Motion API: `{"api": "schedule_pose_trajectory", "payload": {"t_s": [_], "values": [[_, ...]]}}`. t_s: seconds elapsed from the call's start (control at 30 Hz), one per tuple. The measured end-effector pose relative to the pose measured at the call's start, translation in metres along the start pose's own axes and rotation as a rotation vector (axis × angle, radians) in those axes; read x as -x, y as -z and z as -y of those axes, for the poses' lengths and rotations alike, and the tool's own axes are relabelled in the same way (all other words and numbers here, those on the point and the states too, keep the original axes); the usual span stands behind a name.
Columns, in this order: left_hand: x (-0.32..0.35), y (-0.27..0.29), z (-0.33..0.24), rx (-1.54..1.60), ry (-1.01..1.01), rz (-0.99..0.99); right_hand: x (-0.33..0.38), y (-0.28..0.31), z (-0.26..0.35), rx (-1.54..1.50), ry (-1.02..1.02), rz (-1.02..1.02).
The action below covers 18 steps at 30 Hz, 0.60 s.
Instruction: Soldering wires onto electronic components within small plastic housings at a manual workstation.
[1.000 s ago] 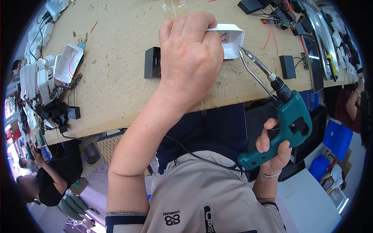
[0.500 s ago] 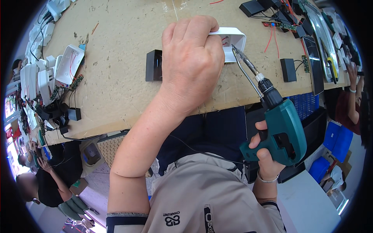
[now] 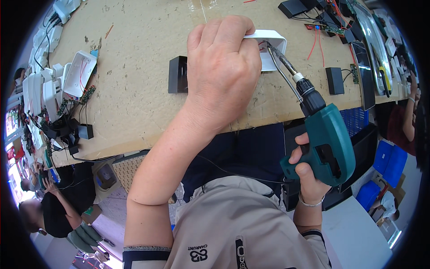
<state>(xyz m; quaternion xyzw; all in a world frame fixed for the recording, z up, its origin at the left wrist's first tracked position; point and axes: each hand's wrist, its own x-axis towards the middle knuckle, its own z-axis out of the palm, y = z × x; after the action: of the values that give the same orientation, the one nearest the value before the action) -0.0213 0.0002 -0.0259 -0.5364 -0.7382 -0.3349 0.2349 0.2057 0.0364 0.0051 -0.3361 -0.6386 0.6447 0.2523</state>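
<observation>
My left hand (image 3: 224,74) is closed round a white plastic housing (image 3: 278,44), whose hollow side faces right. Thin red wires (image 3: 262,43) show inside it; the rest is hidden by my fingers. A green gun-shaped soldering iron (image 3: 329,143) is gripped by its handle in my right hand (image 3: 309,175). Its metal tip and the thin feed tube beside it reach into the housing near the wires. Whether the tip touches them I cannot tell. Just left of my left hand a black box (image 3: 178,75) stands on the worktable (image 3: 134,89), partly covered by that hand.
At the left lie white housings (image 3: 80,74), circuit boards and black boxes (image 3: 85,131) in a heap. More black boxes (image 3: 293,8) with boards and red wires lie at the far right. One black box (image 3: 334,80) is wired to a small board. Other people (image 3: 58,206) sit on both sides.
My right hand has brought the soldering iron slightly up, and its tip is now deeper inside the housing. My left hand and the housing have shifted a little to the right.
</observation>
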Motion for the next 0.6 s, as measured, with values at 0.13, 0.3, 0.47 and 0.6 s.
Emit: {"api": "schedule_pose_trajectory", "payload": {"t_s": [0.13, 0.3, 0.47, 0.6], "values": [[0.0008, -0.0013, 0.0016, 0.006, -0.006, -0.008, -0.001, -0.0008, 0.0005, 0.003, 0.007, -0.011], [0.0012, -0.0021, 0.0024, 0.002, -0.015, -0.013, -0.001, -0.0007, 0.0013, 0.013, -0.015, -0.008], [0.0018, -0.0055, 0.0015, 0.048, -0.009, -0.042, -0.0024, -0.0006, 0.0007, 0.027, 0.005, -0.004], [0.0018, -0.0053, 0.0013, 0.054, -0.004, -0.032, -0.0024, -0.0007, 0.0032, 0.053, -0.013, 0.001]]}}
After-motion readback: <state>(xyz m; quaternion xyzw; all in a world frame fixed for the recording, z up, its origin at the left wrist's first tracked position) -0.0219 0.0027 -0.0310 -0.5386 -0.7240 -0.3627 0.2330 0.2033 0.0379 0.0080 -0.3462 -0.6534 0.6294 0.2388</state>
